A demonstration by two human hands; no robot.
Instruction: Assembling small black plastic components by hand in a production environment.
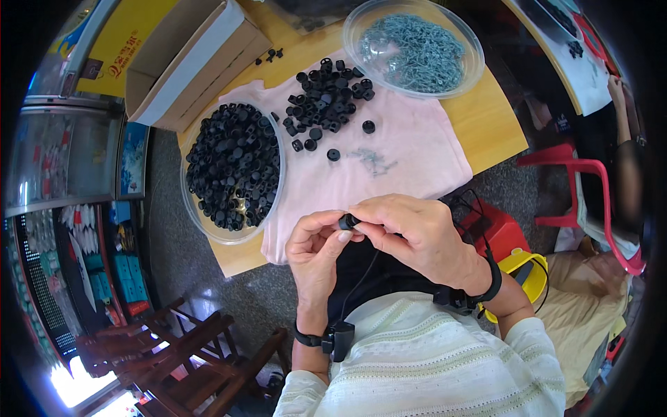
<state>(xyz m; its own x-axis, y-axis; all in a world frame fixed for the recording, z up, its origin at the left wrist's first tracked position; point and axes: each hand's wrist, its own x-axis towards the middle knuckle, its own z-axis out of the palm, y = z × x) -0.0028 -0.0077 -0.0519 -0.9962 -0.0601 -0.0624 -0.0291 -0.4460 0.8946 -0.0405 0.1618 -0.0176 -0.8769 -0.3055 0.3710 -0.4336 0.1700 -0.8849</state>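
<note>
Between both hands, over the table's near edge, I hold a small round black plastic part (347, 222). My left hand (316, 247) pinches it from the left with thumb and fingers. The fingertips of my right hand (413, 233) close on it from the other side; whether they also hold a small screw is hidden. Ahead of my hands lies a pink cloth (410, 149) with a few loose screws (375, 161) on it. A heap of black plastic parts (323, 97) sits farther back, with single ones scattered nearer.
A clear round tub (281, 187) of black parts stands left; another clear tub (478, 66) of screws stands back right. Behind is an open cardboard box (201, 66). Right are a red chair (601, 170), a yellow container (531, 278) and another person's arm (620, 111). Wooden chairs (201, 344) stand lower left.
</note>
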